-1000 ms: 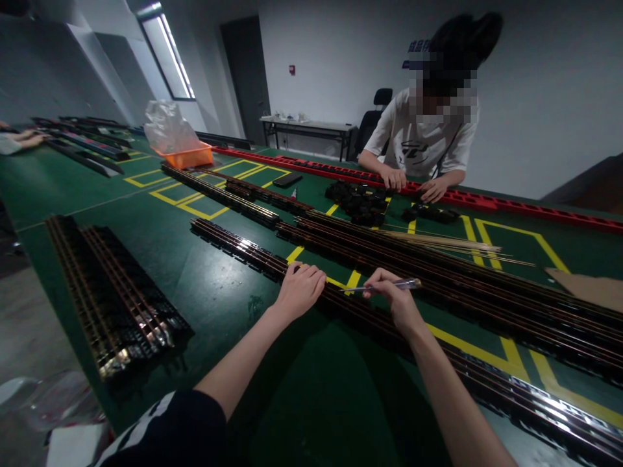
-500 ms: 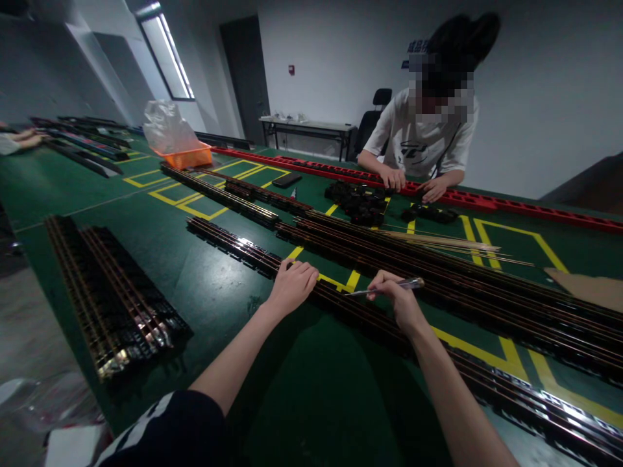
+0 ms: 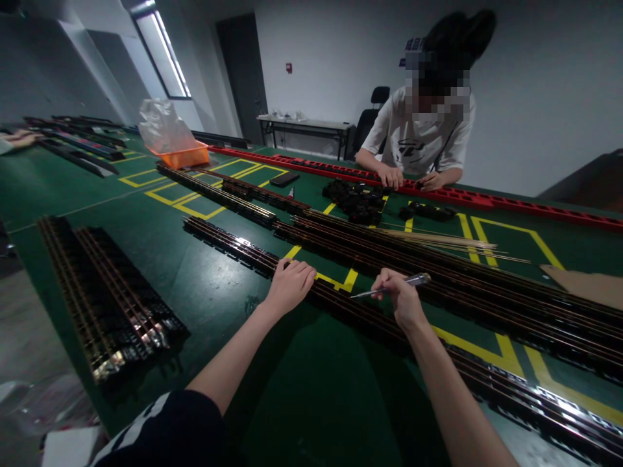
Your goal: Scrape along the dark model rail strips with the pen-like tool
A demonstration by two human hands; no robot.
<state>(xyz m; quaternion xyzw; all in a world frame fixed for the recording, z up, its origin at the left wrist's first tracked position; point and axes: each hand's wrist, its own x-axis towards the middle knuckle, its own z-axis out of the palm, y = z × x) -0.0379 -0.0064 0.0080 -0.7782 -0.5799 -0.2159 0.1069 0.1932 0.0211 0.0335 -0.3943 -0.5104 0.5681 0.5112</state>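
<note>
A long, narrow black rail point(image 3: 234, 244) with copper-coloured rods along it runs diagonally across the table in front of me. My left hand point(image 3: 291, 285) lies over this rail, its fingers together and curled around the far edge. In my right hand point(image 3: 400, 299) is a screwdriver point(image 3: 417, 280) with a see-through handle, pinched between thumb and fingers. Its thin shaft points left, with the tip near the rail, just right of my left hand. Whether the tip touches the rail I cannot tell.
More rails point(image 3: 438, 279) lie beyond my right hand, and a group of rails point(image 3: 111, 292) is at left. Opposite, a person point(image 3: 413, 130) handles parts at a red rail point(image 3: 511, 206). An orange basket point(image 3: 182, 157), a dark phone-like slab point(image 3: 285, 178) and thin rods point(image 3: 448, 243) lie farther back.
The screwdriver tip has shifted slightly right and its handle has risen a little. My left hand stays on the rail. The person opposite has drawn one hand back toward the red rail.
</note>
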